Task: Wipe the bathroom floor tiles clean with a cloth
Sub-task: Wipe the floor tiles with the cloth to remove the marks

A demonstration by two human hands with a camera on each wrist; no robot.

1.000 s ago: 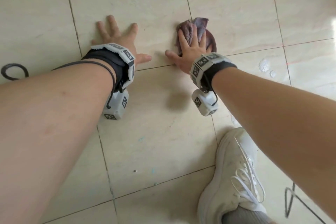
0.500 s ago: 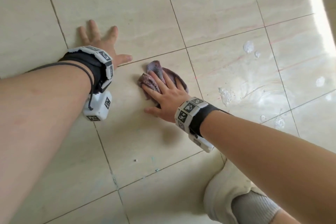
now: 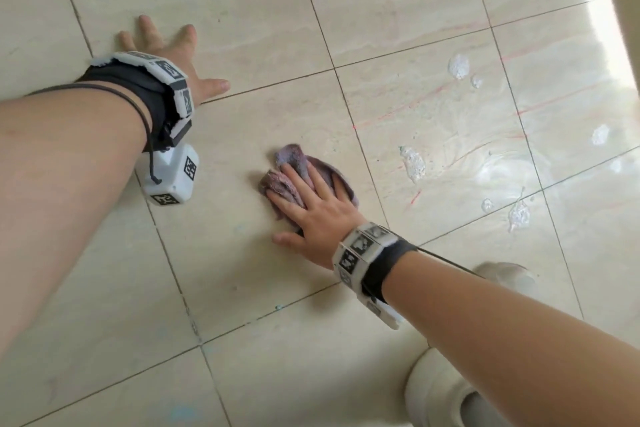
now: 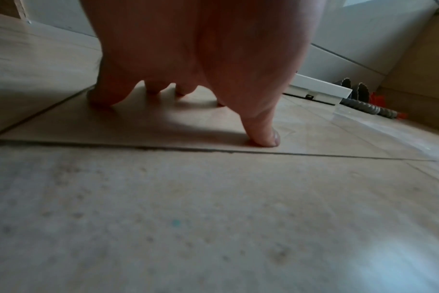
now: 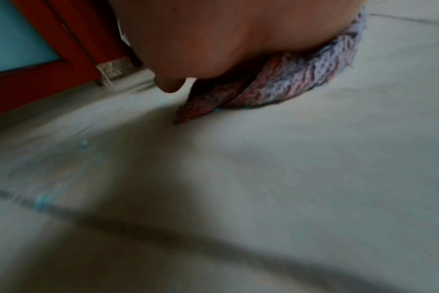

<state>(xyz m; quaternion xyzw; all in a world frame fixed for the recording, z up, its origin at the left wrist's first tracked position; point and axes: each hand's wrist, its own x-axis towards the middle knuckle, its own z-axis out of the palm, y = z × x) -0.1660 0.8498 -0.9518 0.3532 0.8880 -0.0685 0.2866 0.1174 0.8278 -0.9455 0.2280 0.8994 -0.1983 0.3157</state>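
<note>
A crumpled purple cloth [image 3: 294, 163] lies on the beige floor tiles [image 3: 242, 253] near the middle of the head view. My right hand [image 3: 311, 198] presses flat on it with straight, spread fingers, the thumb on the tile beside it. The right wrist view shows the cloth [image 5: 288, 85] bunched under the palm. My left hand [image 3: 166, 45] rests flat on a tile at the upper left, fingers spread. In the left wrist view its thumb tip [image 4: 266, 138] and fingertips touch the floor and it holds nothing.
White foam blobs [image 3: 414, 163] and thin red streaks [image 3: 433, 97] mark the wet tiles to the right. A white shoe [image 3: 446, 392] sits at the bottom right. A white base [image 4: 318, 91] and a grey ribbed hose [image 4: 364, 107] lie by the far wall.
My right hand has slid the cloth toward me and slightly right across the tile seam. The left hand has stayed planted. The view has shifted right, showing more foam.
</note>
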